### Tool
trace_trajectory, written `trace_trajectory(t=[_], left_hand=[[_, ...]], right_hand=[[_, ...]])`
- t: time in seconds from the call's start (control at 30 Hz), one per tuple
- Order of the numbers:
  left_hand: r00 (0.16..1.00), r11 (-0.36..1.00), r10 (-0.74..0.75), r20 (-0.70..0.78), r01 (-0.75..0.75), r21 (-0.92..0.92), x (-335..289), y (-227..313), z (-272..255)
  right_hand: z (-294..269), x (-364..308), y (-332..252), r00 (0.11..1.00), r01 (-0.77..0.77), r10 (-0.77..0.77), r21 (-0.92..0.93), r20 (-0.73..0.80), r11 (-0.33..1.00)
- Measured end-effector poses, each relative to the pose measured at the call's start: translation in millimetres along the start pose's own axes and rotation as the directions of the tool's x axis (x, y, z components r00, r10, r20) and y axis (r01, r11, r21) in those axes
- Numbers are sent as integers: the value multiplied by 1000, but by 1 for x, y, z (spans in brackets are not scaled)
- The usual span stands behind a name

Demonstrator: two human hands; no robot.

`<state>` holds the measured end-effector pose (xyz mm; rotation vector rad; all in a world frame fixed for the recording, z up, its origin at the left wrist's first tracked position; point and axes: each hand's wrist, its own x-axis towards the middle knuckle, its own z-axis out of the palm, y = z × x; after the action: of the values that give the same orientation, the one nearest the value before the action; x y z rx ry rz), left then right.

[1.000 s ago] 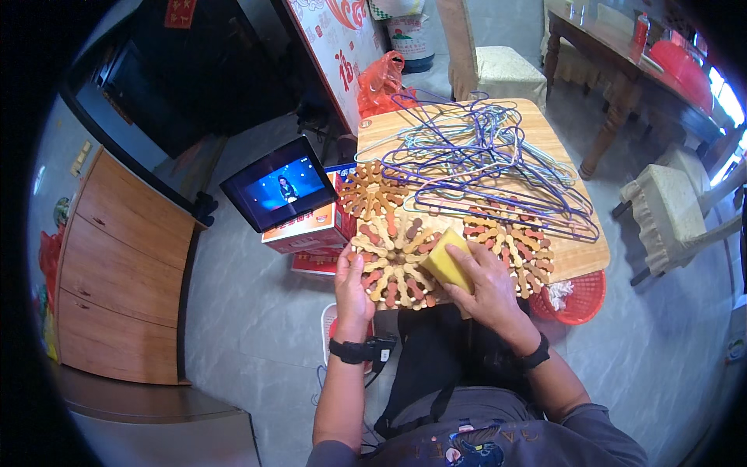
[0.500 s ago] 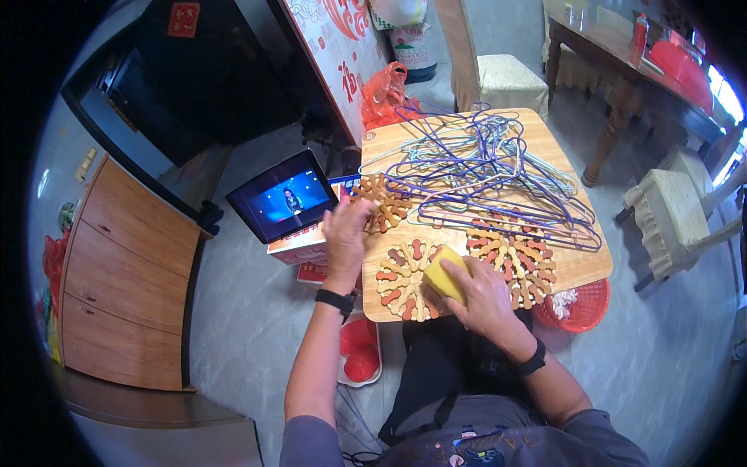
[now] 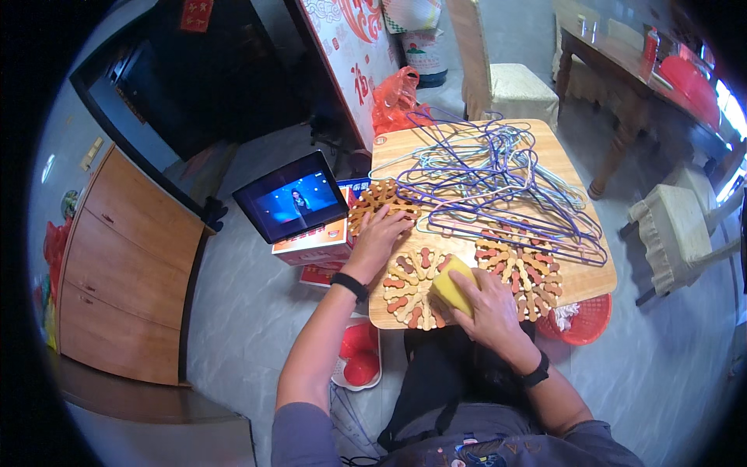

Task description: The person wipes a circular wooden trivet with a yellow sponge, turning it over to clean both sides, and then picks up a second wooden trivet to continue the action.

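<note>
Three round wooden trivets, made of small bone-shaped pieces in tan, brown and reddish tones, lie on the light wooden table (image 3: 572, 284). My left hand (image 3: 377, 243) rests with fingers stretched out over the lower edge of the far-left trivet (image 3: 381, 194). In my right hand (image 3: 492, 311) is a yellow sponge (image 3: 451, 286), held at the right edge of the near-left trivet (image 3: 401, 294). Just right of that hand lies the third trivet (image 3: 537, 268), partly under the hangers. The sponge hides a piece of the near-left trivet.
A tangled pile of purple and pale hangers (image 3: 506, 183) covers the table's far half. Left of it, a tablet (image 3: 292, 198) playing a video leans on a box (image 3: 315, 245). A red basket (image 3: 595, 323) sits below the right corner; a red-and-white container (image 3: 360, 358) stands on the floor.
My left hand has shifted right and down, its fingers now lying across the far-left trivet's near edge. My right hand keeps the sponge at the near-left trivet. The whole view has shifted slightly.
</note>
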<state>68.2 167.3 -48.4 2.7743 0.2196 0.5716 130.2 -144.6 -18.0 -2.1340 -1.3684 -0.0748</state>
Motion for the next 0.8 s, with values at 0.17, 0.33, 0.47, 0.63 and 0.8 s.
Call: trace_trajectory(t=[0.17, 0.33, 0.47, 0.63, 0.8], left_hand=[[997, 993, 41, -73, -33, 110, 24, -20, 47], [1000, 999, 8, -19, -8, 44, 7, -30, 54], [986, 986, -167, -12, 167, 19, -12, -11, 17], [921, 921, -382, 76, 387, -54, -18, -12, -4], [865, 867, -472, 169, 491, -92, -14, -12, -7]], right_hand=[[-1, 1, -1, 1000, 6, -6, -16, 13, 1000], [0, 1, 1, 1000, 6, -6, -1, 15, 1000], [-4, 1, 0, 998, -37, 36, 23, 59, 999], [-1, 2, -1, 1000, 5, -5, 8, 0, 1000], [-1, 2, -1, 1000, -6, 6, 3, 4, 1000]])
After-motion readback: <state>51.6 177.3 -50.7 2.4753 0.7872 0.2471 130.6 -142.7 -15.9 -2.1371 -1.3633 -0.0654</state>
